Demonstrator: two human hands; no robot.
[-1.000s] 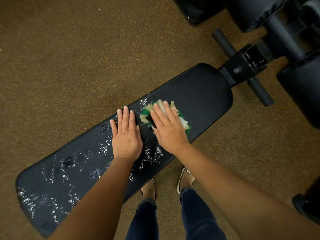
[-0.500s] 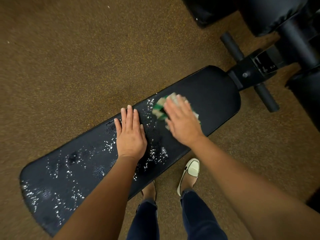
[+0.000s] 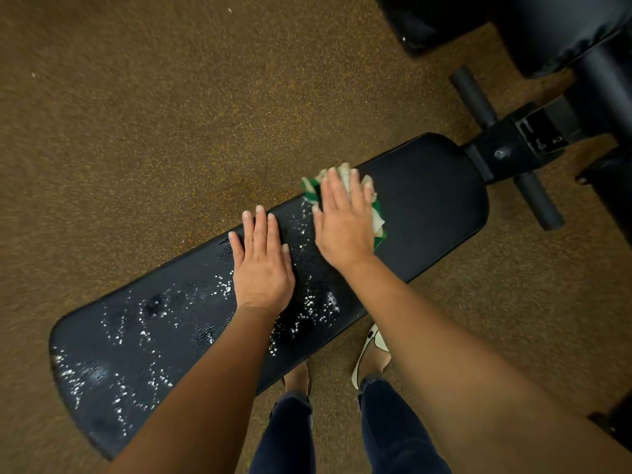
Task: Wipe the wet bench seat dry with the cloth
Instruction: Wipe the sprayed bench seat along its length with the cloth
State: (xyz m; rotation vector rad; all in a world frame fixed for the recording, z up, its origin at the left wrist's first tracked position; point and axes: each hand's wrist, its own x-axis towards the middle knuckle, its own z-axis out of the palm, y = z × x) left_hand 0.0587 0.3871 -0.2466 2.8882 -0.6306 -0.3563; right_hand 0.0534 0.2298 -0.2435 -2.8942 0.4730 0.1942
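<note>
Fingers [image 3: 333,191] of the right hand [image 3: 343,234] lay straight, pressing a crumpled green and white cloth [image 3: 379,222] onto the black bench seat [image 3: 431,206]. The left hand [image 3: 261,270] rested flat among water droplets [image 3: 150,314]. The cloth looked soft and light, probably best pressed from above with a flat palm.

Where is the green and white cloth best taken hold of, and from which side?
Probably the crumpled edge showing beside the right hand, approached from above at the dry end of the bench seat: the cloth lies pressed under the palm, so only that fold is free.
</note>
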